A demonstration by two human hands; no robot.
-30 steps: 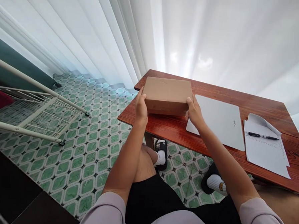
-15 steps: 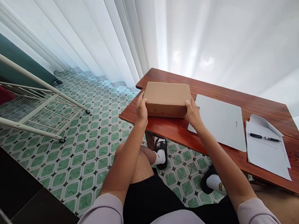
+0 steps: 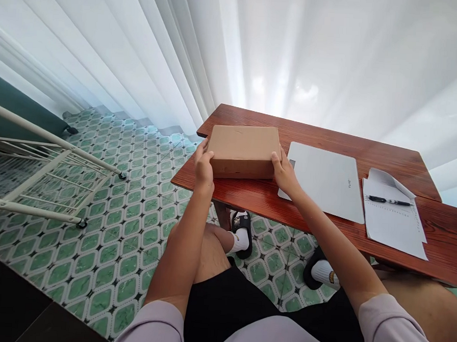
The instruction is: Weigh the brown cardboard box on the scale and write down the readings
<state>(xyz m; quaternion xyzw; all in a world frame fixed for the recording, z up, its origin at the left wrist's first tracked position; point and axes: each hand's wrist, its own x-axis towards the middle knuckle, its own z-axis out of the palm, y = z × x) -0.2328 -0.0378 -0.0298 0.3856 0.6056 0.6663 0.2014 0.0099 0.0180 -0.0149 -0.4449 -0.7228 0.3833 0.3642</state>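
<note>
A closed brown cardboard box (image 3: 244, 144) sits at the left end of the reddish wooden table (image 3: 246, 193). My left hand (image 3: 204, 164) grips its left side, thumb at the near top corner and fingers along the side. On the opposite side my right hand (image 3: 284, 171) holds the box the same way, thumb on the front corner. Fingers behind the box sides are partly hidden. Just right of my right hand lies a flat silver-white laptop-like slab (image 3: 323, 180) with small dark lettering.
Sheets of white paper (image 3: 392, 225) lie farther right, with a black pen (image 3: 390, 201) across them. A white metal rack on wheels (image 3: 55, 174) stands on the green tiled floor (image 3: 134, 222) at left. White curtains (image 3: 319, 53) hang behind the table.
The whole view has shifted slightly, so the table and its things appear farther left. Both hands keep their hold on the box, which looks unmoved on the table.
</note>
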